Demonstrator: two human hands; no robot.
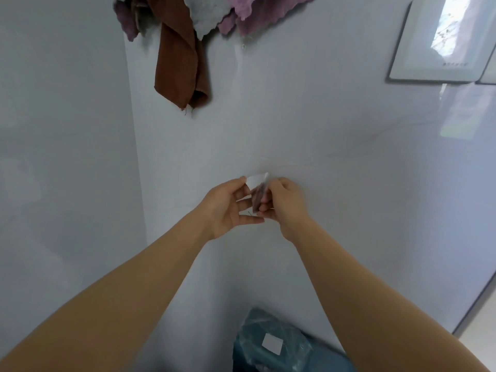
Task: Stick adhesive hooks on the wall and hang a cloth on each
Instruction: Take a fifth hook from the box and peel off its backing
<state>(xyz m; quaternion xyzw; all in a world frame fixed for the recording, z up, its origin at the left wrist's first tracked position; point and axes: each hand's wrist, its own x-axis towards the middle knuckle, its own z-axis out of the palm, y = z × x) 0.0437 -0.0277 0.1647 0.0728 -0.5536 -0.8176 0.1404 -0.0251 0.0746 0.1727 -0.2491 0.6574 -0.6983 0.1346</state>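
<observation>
Both hands are up together pretty much dead centre of the view, in front of the wall (335,130), with bare forearms reaching in from 7 and 5 o'clock. Left hand (228,206) has its thumb and forefinger pinching a little white backing paper (256,180), and its other fingers are loosely spread below that, the lowest one reaching across towards the other hand. Right hand (285,202) is curled over, fingertips pinching the adhesive hook (258,196), a small clear piece that looks brownish where it sits between the two hands. It's motion-blurred, so I honestly can't tell whether the paper is joined to the hook or peeled off. The hook is held just off the wall at the centre, not stuck on anything.

Up at 11 to 12 o'clock there's a bunch of cloths hanging on the wall, cut off by the top edge. A brown cloth (179,63) hangs lowest, folded over. A purple cloth (128,22) is to its 9 o'clock side. A pale grey cloth (206,17) overlaps the brown one's top. Another purple cloth (257,14) is off towards 12. What they hang from is hidden.

At 2 o'clock a framed picture (440,41) is mounted on the wall, glass catching glare. Down at 6 o'clock sits a blue-green plastic bag (257,355) with a white sticker (272,343) on it, against the base of the wall.
</observation>
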